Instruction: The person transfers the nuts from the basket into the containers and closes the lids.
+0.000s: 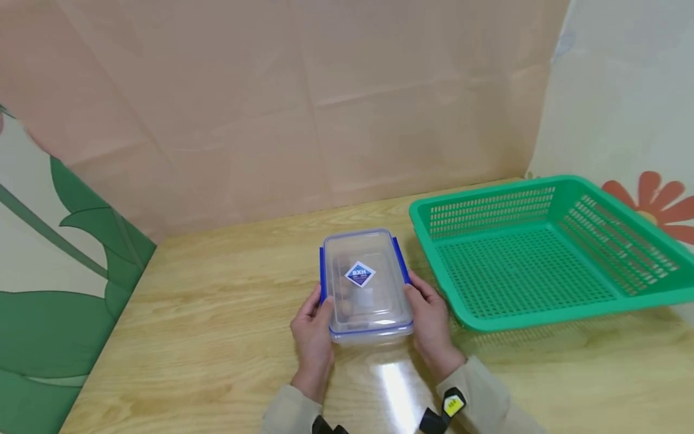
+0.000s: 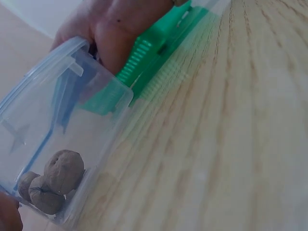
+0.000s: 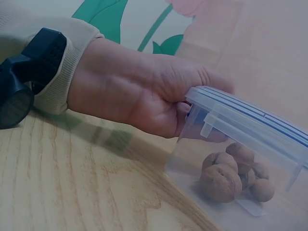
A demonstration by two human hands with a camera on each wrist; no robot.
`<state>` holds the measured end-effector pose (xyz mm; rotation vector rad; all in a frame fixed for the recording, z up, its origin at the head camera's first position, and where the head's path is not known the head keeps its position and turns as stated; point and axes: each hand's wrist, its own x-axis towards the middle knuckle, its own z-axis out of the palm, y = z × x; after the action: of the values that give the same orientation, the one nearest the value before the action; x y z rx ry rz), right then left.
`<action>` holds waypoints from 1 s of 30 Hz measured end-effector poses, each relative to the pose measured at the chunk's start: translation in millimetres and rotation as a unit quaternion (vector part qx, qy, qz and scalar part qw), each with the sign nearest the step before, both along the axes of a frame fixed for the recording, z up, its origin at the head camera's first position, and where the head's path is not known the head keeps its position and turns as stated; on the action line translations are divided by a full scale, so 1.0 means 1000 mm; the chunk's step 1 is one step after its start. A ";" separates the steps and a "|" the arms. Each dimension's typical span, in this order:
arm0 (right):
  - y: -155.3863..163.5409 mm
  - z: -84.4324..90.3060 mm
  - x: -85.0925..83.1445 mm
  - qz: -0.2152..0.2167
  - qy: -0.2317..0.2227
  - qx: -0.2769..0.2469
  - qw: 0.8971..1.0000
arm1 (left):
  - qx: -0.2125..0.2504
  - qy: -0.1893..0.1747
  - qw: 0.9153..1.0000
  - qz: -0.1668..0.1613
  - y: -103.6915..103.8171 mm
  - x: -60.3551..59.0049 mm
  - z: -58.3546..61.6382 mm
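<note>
A clear plastic food container point(image 1: 374, 307) with a lid and blue side clips is held between both hands, low over the wooden table. On the lid is a blue-and-white diamond label point(image 1: 360, 274). My left hand point(image 1: 314, 337) grips the left long side, thumb near the lid's edge. Opposite it, my right hand point(image 1: 432, 328) holds the other long side, thumb on the rim by the blue clip. Through the wall in the right wrist view, several brown walnuts point(image 3: 220, 183) lie on the container's floor; the left wrist view shows walnuts point(image 2: 63, 172) gathered in one corner.
A green perforated plastic basket point(image 1: 439, 253) stands on the table point(image 1: 217, 325) to the right, close to my right hand. Behind the table hangs a pinkish-beige sheet point(image 1: 271, 120). Walls with painted leaves point(image 1: 54, 337) and a red flower point(image 1: 664, 205) flank the sides.
</note>
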<state>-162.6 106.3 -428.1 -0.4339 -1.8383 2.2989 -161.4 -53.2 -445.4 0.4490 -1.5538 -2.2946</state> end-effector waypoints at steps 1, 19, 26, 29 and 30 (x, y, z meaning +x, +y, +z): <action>0.001 -0.001 0.001 0.000 0.000 0.001 1.000 | -0.002 -0.003 1.000 -0.003 0.000 0.001 0.000; 0.005 0.000 -0.003 0.011 -0.015 -0.004 1.000 | -0.016 0.007 1.000 -0.002 0.003 0.001 0.001; 0.013 -0.003 -0.001 0.055 0.006 -0.036 0.998 | -0.032 0.016 0.999 -0.039 -0.008 0.001 0.004; 0.023 -0.006 0.016 0.092 -0.003 -0.027 0.995 | -0.050 0.008 0.997 -0.056 -0.024 0.007 0.009; 0.028 -0.006 0.024 0.099 -0.021 0.007 0.995 | -0.065 0.007 0.996 -0.059 -0.030 0.010 0.011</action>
<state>-138.7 134.2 -433.7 -0.3130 -1.9995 2.4164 -151.5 -83.3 -434.0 0.3157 -1.7531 -2.2586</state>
